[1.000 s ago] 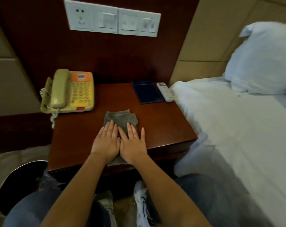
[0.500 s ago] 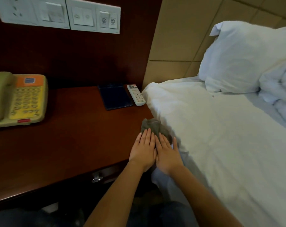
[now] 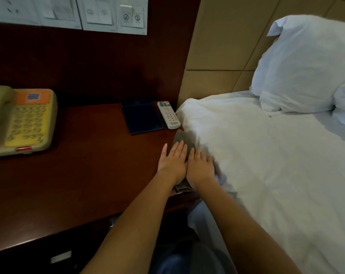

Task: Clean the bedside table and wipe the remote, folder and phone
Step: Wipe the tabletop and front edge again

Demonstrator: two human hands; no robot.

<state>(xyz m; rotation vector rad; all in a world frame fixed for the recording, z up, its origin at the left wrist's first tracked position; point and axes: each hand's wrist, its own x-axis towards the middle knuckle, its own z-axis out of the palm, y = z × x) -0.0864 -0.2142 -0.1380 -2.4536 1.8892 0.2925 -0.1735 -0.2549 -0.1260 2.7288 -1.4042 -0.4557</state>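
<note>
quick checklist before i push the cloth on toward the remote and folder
1. Both hands flat on the cloth: ok, left hand and right hand press it with straight fingers.
2. Cloth clear of the bed sheet: not ok, its right edge lies against it.
3. Path ahead free: not ok, remote and folder lie just beyond.
4. Reach clear of the phone: ok, it sits far left.
5. Cloth clean underneath: cannot tell.

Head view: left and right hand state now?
Left hand: open, fingers straight, pressing the crumpled grey cloth onto the dark wooden bedside table.
Right hand: open, pressing the same cloth.
</note>
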